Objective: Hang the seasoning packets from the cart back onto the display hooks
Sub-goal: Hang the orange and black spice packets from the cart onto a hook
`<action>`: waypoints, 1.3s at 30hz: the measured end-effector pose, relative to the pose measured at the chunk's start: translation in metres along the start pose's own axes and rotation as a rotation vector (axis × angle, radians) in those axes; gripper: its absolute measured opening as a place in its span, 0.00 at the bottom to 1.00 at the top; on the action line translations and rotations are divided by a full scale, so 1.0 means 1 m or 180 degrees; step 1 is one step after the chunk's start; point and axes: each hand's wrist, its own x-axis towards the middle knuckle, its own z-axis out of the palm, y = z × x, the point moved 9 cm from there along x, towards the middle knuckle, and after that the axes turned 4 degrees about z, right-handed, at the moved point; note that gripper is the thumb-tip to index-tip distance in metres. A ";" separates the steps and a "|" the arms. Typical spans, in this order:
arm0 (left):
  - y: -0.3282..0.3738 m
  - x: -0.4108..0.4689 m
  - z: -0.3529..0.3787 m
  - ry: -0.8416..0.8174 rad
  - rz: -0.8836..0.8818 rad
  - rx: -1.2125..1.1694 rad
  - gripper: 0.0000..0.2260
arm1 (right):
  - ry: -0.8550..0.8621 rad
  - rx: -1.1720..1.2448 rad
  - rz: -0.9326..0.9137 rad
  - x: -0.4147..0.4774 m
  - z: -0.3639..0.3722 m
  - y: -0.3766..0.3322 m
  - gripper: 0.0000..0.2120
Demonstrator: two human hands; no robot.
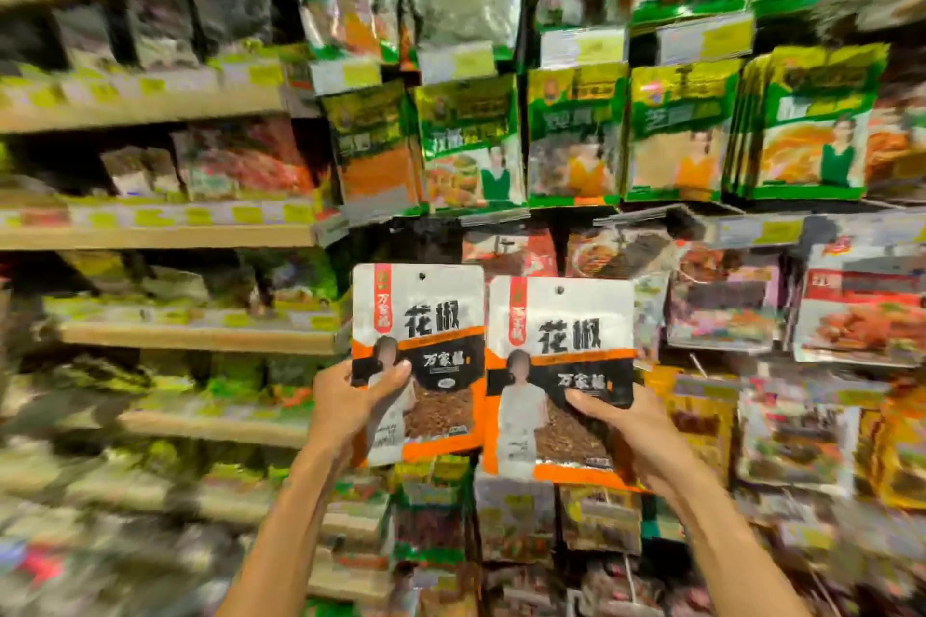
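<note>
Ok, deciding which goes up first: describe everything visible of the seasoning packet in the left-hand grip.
The left seasoning packet is a flat, glossy, plastic-looking pouch: white top with large black characters, red vertical label, orange band, dark lower panel showing brown spice. A small round hang hole sits top centre, unhooked. It is upright, facing the camera. The left-hand grip pinches its lower left edge, thumb on the front. Its right edge appears to meet the right packet.
</note>
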 end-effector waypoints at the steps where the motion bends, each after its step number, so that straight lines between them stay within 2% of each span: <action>1: -0.003 0.008 -0.019 0.0083 -0.0037 -0.0050 0.10 | -0.0075 -0.0019 0.0024 0.004 0.019 0.003 0.20; 3: -0.007 0.023 -0.053 0.0189 -0.0051 -0.0013 0.11 | -0.0226 -0.0006 0.0053 0.014 0.053 0.007 0.18; 6: -0.010 0.043 -0.089 0.0255 -0.0038 0.0023 0.09 | -0.0308 0.0208 0.0097 0.032 0.093 0.012 0.10; 8: -0.010 0.055 -0.108 0.0432 -0.0008 0.0027 0.07 | -0.0365 0.0288 0.0122 0.048 0.114 0.014 0.11; 12: -0.004 0.077 -0.136 0.0704 0.0062 0.0288 0.11 | -0.0495 0.0049 0.0062 0.090 0.149 0.008 0.17; 14: 0.000 0.087 -0.149 0.0873 0.0114 0.0449 0.12 | -0.0550 -0.0019 0.0030 0.118 0.166 0.003 0.17; 19: 0.000 0.108 -0.162 0.1055 0.0128 0.0553 0.08 | -0.0586 -0.0179 0.0031 0.184 0.204 -0.003 0.11; 22: -0.005 0.122 -0.159 0.1005 0.0122 0.0537 0.08 | -0.0668 -0.0315 0.0008 0.211 0.219 -0.003 0.09; 28: -0.014 0.143 -0.147 0.0847 0.0135 0.0569 0.09 | -0.0671 -0.0089 0.0076 0.236 0.228 0.002 0.05; 32: -0.019 0.155 -0.146 0.0741 0.0137 0.0457 0.17 | -0.0670 -0.0050 0.0085 0.242 0.225 0.008 0.04; 36: -0.022 0.163 -0.144 0.0633 0.0111 0.0257 0.12 | -0.0550 0.0082 0.0294 0.245 0.223 0.019 0.10; 39: -0.024 0.172 -0.143 0.0547 0.0172 0.0244 0.09 | -0.0417 0.0152 0.0354 0.253 0.228 0.021 0.08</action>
